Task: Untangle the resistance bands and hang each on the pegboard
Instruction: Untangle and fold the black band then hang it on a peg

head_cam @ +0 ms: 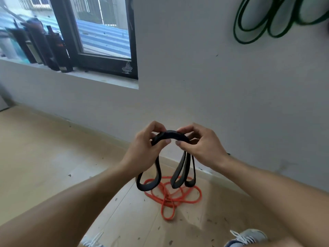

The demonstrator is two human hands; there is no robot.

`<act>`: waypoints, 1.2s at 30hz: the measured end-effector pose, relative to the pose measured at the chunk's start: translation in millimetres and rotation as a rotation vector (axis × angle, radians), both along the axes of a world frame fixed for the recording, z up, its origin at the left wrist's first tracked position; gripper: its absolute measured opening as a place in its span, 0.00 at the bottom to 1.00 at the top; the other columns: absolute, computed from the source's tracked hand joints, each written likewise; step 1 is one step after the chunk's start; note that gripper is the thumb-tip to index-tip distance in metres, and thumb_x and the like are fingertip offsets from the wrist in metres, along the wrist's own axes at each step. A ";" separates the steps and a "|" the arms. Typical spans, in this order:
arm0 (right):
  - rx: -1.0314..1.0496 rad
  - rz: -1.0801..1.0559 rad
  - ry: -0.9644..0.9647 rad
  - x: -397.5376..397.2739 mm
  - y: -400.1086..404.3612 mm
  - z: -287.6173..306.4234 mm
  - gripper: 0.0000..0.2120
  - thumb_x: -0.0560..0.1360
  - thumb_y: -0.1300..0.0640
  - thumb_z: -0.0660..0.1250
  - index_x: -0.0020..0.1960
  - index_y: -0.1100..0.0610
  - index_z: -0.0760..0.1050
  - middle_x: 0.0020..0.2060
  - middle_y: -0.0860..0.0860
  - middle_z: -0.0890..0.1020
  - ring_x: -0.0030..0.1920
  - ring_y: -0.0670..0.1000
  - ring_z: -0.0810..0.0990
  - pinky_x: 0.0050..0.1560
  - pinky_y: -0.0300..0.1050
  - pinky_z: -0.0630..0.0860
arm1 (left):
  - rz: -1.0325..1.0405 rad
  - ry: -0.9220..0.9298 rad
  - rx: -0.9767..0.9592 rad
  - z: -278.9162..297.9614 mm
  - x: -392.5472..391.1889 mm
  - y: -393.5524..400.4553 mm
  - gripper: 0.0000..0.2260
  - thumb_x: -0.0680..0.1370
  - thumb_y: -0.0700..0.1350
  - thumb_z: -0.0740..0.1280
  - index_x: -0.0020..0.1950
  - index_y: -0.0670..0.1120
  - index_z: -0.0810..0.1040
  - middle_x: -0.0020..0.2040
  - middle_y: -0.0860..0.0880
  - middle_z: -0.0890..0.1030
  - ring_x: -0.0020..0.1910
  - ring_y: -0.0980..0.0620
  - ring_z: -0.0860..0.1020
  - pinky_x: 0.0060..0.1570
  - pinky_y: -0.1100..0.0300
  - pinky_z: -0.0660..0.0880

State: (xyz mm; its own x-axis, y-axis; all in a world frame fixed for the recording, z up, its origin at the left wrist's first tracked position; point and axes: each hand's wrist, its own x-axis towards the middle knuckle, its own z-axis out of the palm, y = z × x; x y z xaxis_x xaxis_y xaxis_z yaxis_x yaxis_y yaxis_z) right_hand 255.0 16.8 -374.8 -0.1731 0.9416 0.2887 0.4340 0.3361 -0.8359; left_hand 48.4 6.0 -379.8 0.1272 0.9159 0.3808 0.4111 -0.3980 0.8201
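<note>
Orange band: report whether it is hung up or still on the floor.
On the floor. The orange band lies in a loose tangled heap on the floor, below the black band.

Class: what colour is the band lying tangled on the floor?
Orange band; clearest in the head view.

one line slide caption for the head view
Both hands pinch a black band above the orange band on the floor; green band hangs on the wall.

One head view here, looking forward and down, close over both forearms, floor [44, 157] below, wall [213, 86] straight ahead.
</note>
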 end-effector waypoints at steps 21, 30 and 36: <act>0.874 -0.421 -0.286 54.9 -48.8 220.1 0.13 0.77 0.54 0.74 0.61 0.53 0.84 0.48 0.44 0.80 0.43 0.40 0.75 0.45 0.32 0.74 | 0.148 0.166 0.777 232.9 74.1 -8.6 0.07 0.77 0.48 0.74 0.54 0.49 0.86 0.48 0.56 0.81 0.49 0.53 0.79 0.47 0.48 0.79; 0.957 -0.552 -0.319 102.5 -37.1 340.5 0.14 0.78 0.54 0.73 0.63 0.54 0.83 0.51 0.46 0.80 0.49 0.42 0.77 0.49 0.24 0.69 | 0.131 0.032 0.813 349.8 135.9 14.0 0.05 0.77 0.50 0.74 0.52 0.55 0.85 0.46 0.60 0.81 0.45 0.60 0.79 0.45 0.59 0.77; 0.958 -0.550 -0.340 121.9 -13.0 408.5 0.13 0.80 0.52 0.71 0.65 0.50 0.81 0.54 0.46 0.80 0.51 0.46 0.79 0.52 0.28 0.71 | 0.185 -0.017 0.844 415.1 160.1 46.5 0.05 0.75 0.53 0.74 0.50 0.59 0.84 0.46 0.62 0.82 0.43 0.62 0.80 0.44 0.63 0.74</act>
